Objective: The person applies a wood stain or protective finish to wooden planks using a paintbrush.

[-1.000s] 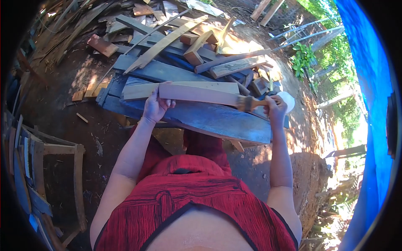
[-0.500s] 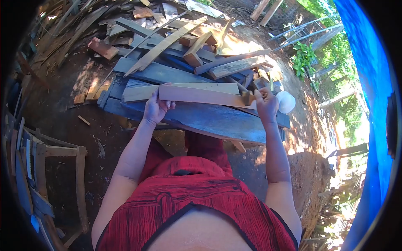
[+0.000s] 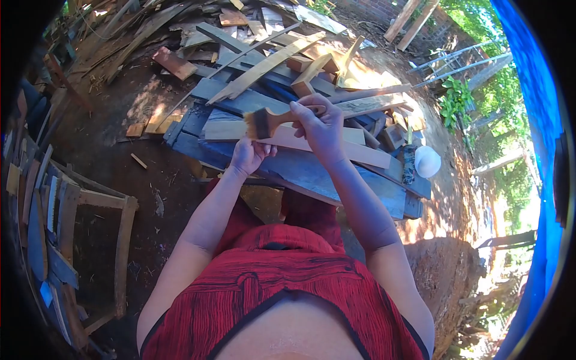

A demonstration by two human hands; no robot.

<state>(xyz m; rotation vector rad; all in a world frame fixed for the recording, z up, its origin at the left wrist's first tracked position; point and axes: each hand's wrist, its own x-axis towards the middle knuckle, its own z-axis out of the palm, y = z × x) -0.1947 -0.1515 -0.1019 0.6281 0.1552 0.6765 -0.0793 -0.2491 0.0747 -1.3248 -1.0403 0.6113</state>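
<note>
My right hand (image 3: 321, 123) grips a wide paintbrush (image 3: 277, 120) by its wooden handle, bristles pointing left. The brush head overlaps the left end of a pale wooden strip (image 3: 354, 152). That end is in my left hand (image 3: 251, 156), fingers curled at its lower edge, while the strip slants right over the workbench (image 3: 288, 173). Behind it a second light board (image 3: 221, 130) lies on the bench. Part of the strip's left end is hidden behind brush and fingers.
A white rounded container (image 3: 428, 161) stands at the bench's right end, beside a dark can (image 3: 409, 165). Offcuts and planks (image 3: 264, 66) are heaped at the far side. At left stands a wooden frame (image 3: 125, 252); a blue tarp (image 3: 537, 120) hangs at right.
My right hand has moved left with the paintbrush, from the strip's right end to its left end. My left hand still holds the strip. The whole view has shifted slightly.
</note>
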